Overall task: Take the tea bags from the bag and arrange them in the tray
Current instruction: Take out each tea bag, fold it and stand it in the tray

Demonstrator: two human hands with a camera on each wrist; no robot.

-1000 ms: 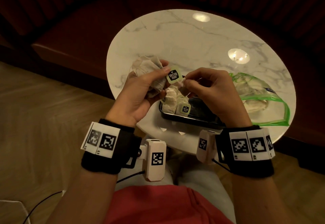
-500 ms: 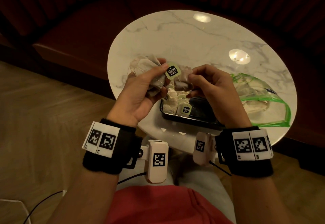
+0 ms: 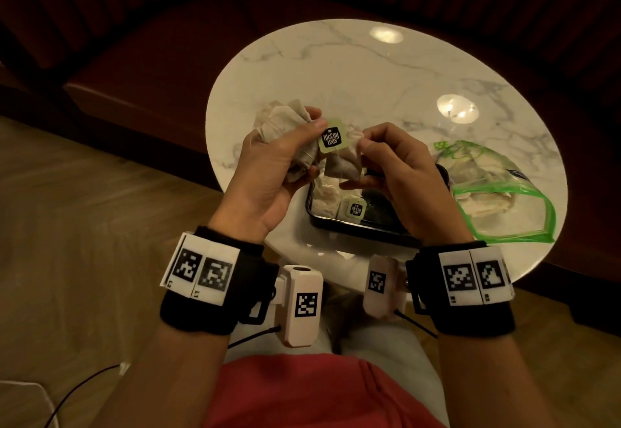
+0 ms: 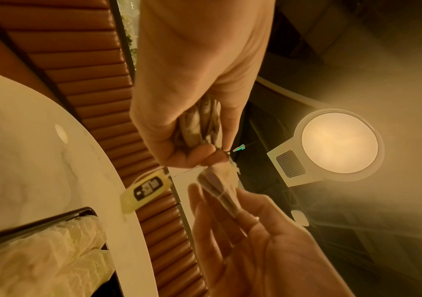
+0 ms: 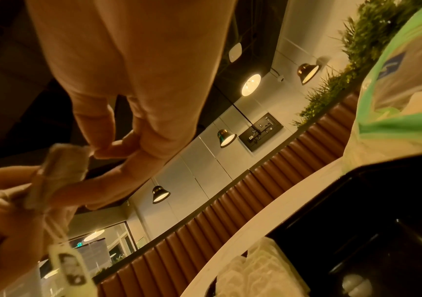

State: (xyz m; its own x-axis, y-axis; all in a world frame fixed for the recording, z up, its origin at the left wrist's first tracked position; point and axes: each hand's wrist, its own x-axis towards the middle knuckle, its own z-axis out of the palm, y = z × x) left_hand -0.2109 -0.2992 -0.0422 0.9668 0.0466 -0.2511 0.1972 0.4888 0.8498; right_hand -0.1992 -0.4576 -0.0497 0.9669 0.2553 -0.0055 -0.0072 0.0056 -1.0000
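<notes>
My left hand (image 3: 295,145) grips a bunch of several tea bags (image 3: 285,118) above the table's near left part. My right hand (image 3: 379,155) pinches one tea bag (image 3: 342,165) beside that bunch, above the tray's left end. The bag's green tag (image 3: 332,140) hangs between the two hands on its string. In the left wrist view the pinched tea bag (image 4: 220,191) lies across my right fingers (image 4: 230,225). The black tray (image 3: 356,231) holds a few tea bags (image 3: 324,199) at its left end. The clear zip bag (image 3: 500,199) with green edges lies open to the right.
The round marble table (image 3: 369,74) stands in front of a red-brown padded bench (image 3: 141,68). My lap and the table's near edge are directly below my wrists. A cable (image 3: 67,397) runs over the wooden floor at lower left.
My right hand has drawn one tea bag out from the bunch, so it now hangs free under the fingers. Both hands have risen a little, and the tag has shifted right.
</notes>
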